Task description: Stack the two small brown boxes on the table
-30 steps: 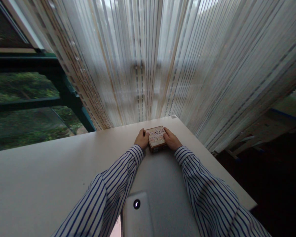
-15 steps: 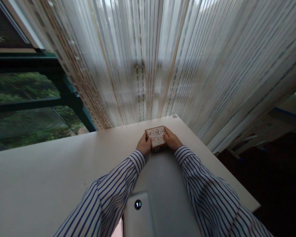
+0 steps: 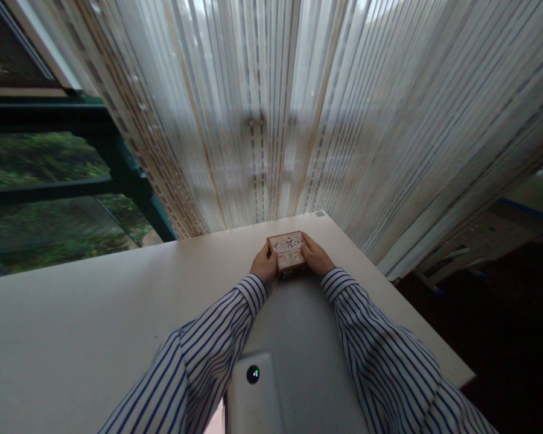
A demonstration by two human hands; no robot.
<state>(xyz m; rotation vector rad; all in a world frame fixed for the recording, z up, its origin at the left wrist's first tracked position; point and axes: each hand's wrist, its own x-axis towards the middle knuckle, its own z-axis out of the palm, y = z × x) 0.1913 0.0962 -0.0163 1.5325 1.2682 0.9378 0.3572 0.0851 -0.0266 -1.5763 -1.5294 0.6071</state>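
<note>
A small flat box with a patterned pale lid and brown sides lies on the white table, near its far edge. My left hand grips the box's left side, fingers curled against it. My right hand clasps the right side, its fingers lying over the lid's edge. Both arms wear blue-and-white striped sleeves.
Striped sheer curtains hang just behind the table. A window with a dark green frame shows foliage at the left. A pale device with a small light sits near my chest. The table's right edge drops to a dark floor.
My left hand slid a little back along the box's left side between the earliest frame and now. The box and my right hand have barely shifted.
</note>
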